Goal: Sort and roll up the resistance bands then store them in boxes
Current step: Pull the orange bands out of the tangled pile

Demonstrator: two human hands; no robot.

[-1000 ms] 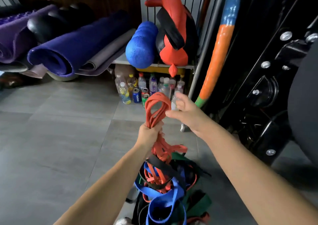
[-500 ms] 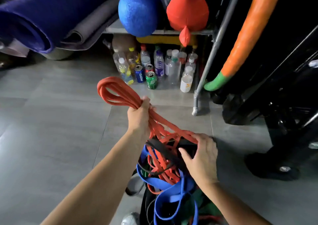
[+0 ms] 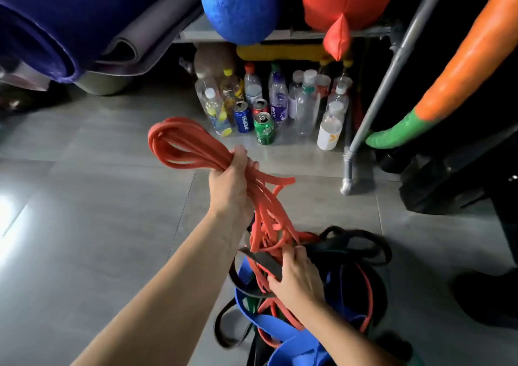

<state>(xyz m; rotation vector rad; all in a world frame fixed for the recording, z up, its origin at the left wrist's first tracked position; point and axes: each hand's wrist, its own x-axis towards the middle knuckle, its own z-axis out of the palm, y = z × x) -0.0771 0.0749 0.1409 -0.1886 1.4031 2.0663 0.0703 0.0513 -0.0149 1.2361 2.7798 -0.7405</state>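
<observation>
Vs 0.5 s ago: left hand (image 3: 229, 186) is at much the same height w/ the same bunch of orange bands (image 3: 179, 147). The strands running from it down to the pile look slacker now, and one loop end sticks out to the right. Right hand (image 3: 297, 278) lay flat-ish over the black band (image 3: 263, 262) w/ fingers spread; now its fingers are bent and dug deeper into the tangle. Vs 1 s ago it was up beside the left hand, now it's down on the pile.

Left arm reaches fwd, hand raised above the floor (image 3: 98, 225), back of hand to the camera. Fingers and thumb are wrapped tight round the gathered orange loops, which fan out up-left of the fist.

Right arm comes in from lower right, hand palm-down on the pile of bands (image 3: 364, 290). Its fingertips are buried where the orange strands meet the black band; can't tell if they grip a strand or only press.

The pile lies on the floor under the right hand, orange, black and blue band (image 3: 288, 335) all mixed, no box in sight. Behind: bottles (image 3: 305, 105), 2 cans (image 3: 264, 127), rack leg (image 3: 364, 130).
</observation>
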